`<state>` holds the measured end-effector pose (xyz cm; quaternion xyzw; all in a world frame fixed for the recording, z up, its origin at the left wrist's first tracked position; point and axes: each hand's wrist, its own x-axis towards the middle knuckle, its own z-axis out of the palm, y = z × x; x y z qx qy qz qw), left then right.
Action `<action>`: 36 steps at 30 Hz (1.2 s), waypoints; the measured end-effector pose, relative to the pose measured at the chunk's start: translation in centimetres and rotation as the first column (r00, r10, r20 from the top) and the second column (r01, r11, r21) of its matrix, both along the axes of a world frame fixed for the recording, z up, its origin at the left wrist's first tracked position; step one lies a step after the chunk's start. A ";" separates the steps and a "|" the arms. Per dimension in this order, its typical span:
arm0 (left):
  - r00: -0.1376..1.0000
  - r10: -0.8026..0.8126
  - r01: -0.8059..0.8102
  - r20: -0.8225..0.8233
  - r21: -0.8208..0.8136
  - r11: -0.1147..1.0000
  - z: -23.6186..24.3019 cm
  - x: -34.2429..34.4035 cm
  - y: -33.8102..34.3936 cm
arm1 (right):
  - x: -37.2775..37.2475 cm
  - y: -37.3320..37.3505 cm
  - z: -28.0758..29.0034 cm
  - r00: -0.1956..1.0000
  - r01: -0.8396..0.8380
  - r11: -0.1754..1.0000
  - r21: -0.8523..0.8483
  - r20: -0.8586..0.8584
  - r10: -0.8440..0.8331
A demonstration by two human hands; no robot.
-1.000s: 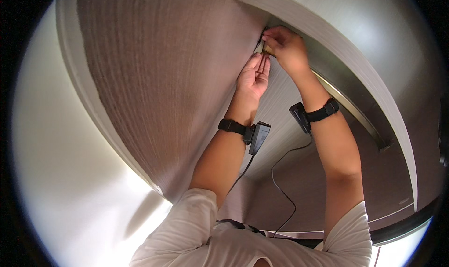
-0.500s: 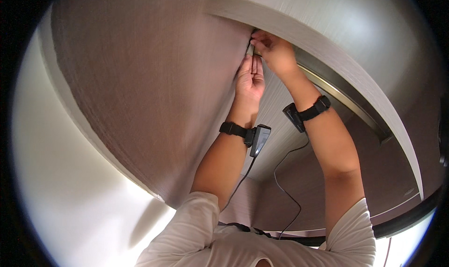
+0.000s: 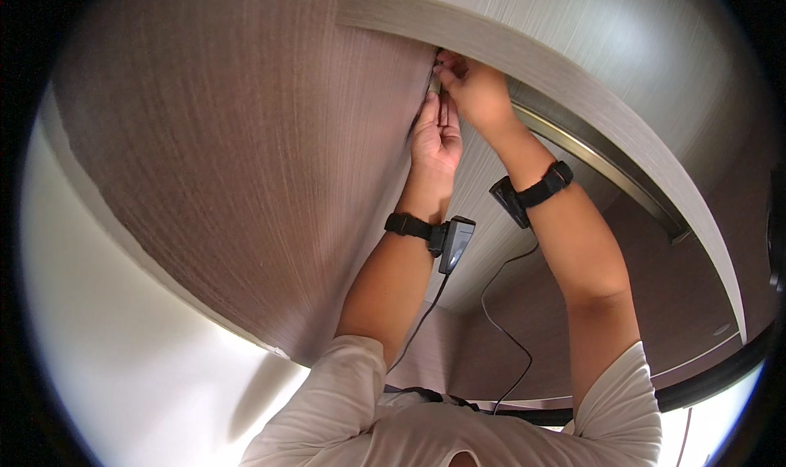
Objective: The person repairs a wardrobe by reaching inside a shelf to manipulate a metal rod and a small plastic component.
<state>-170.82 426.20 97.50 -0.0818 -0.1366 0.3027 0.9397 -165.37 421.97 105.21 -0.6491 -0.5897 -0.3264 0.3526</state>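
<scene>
Both my arms reach up to the top corner of a brown wood-grain door (image 3: 246, 156). My left hand (image 3: 435, 139) lies with its fingers straight up along the door's edge. My right hand (image 3: 475, 90) is closed on a small metal part (image 3: 436, 82) at the top of the door's edge, under the pale door frame (image 3: 508, 45). Each wrist carries a black strap with a small dark device and a cable. What exactly the small part is stays too small to tell.
A metal rail (image 3: 606, 168) runs along the underside of the frame to the right. A white wall (image 3: 115, 360) lies to the left of the door. Brown panelling (image 3: 679, 295) fills the lower right.
The view has shifted, so the door's top corner and both hands now sit higher and more to the middle. The hands stay together at the same spot on the door's edge.
</scene>
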 end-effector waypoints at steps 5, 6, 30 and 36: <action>1.000 -0.004 0.003 -0.001 -0.012 1.000 -0.1 0.1 0.0 | 0.1 0.4 0.2 0.999 0.038 0.999 -0.010 -0.034 -0.038; 1.000 -0.009 0.009 0.002 -0.013 1.000 0.0 0.1 0.1 | 0.4 0.4 0.1 0.999 0.029 1.000 -0.002 -0.039 -0.029; 0.999 -0.027 0.028 0.026 -0.017 0.999 -0.2 0.1 0.7 | 2.7 1.2 -0.9 0.998 0.053 0.997 0.048 0.033 -0.054; 0.999 -0.049 0.050 0.019 -0.033 0.998 -0.1 -0.2 0.9 | -0.5 1.0 0.6 0.975 0.192 0.981 -0.026 -0.112 -0.193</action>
